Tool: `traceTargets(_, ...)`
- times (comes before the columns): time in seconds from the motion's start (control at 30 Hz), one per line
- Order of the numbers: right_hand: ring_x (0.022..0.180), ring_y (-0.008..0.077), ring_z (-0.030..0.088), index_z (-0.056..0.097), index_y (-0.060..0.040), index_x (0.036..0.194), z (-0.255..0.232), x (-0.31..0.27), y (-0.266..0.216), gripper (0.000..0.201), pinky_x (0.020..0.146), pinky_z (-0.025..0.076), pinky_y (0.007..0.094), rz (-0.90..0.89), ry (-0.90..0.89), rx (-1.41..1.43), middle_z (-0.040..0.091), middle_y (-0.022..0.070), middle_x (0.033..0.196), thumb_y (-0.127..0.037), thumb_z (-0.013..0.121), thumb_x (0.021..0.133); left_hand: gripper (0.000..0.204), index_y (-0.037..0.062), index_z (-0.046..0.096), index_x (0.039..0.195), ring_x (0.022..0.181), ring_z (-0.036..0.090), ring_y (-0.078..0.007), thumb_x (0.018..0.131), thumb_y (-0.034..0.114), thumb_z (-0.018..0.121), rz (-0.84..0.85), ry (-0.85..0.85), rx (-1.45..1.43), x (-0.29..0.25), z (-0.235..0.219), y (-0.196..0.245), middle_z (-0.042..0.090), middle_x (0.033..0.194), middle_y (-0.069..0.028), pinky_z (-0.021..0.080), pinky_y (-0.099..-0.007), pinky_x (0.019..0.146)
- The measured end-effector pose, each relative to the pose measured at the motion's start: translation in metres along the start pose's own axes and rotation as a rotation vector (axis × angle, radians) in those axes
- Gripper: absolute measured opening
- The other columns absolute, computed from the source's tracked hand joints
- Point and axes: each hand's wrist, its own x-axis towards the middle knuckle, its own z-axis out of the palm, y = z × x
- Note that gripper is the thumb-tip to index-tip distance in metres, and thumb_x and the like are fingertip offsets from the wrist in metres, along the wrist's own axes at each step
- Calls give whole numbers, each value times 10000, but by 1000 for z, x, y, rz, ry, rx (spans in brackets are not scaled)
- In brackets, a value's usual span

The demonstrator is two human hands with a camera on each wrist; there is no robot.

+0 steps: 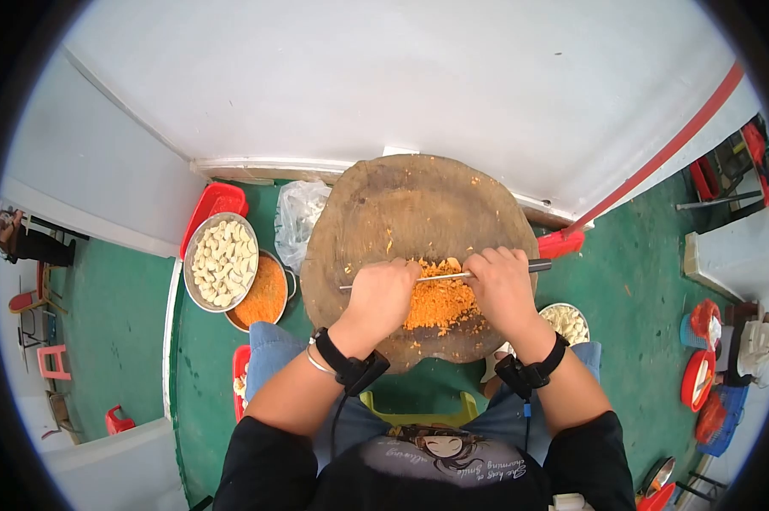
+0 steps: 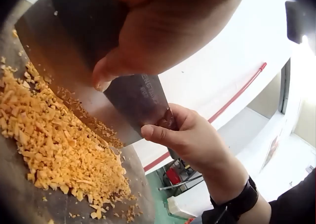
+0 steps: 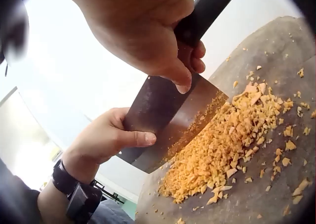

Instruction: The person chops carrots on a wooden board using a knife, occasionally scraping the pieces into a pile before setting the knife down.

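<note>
With the left hand (image 1: pixel 376 298) and right hand (image 1: pixel 503 288), I pinch the cleaver (image 3: pixel 173 114) at opposite ends, against the chopped orange pile (image 1: pixel 440 307), toward the near edge of the chopping block (image 1: pixel 427 204).

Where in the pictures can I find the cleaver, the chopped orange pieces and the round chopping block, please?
Cleaver (image 3: pixel 173 110): right wrist view, on the side of the blade.
Chopped orange pieces (image 2: pixel 69 152): left wrist view, on the middle of the heap.
Chopping block (image 1: pixel 435 209): head view, on its bare top.
</note>
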Motion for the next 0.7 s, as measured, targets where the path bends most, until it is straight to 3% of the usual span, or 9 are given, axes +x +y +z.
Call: traceTargets(0.7, 791, 232, 549, 564, -127, 770, 1, 2, 2, 66, 736, 362, 377, 2, -2, 13, 551, 38, 746, -112, 620, 740, 38, 52, 568, 783, 707, 620, -314, 745, 52, 572, -16, -15, -3, 2, 5, 0, 594, 727, -128, 477, -420, 604)
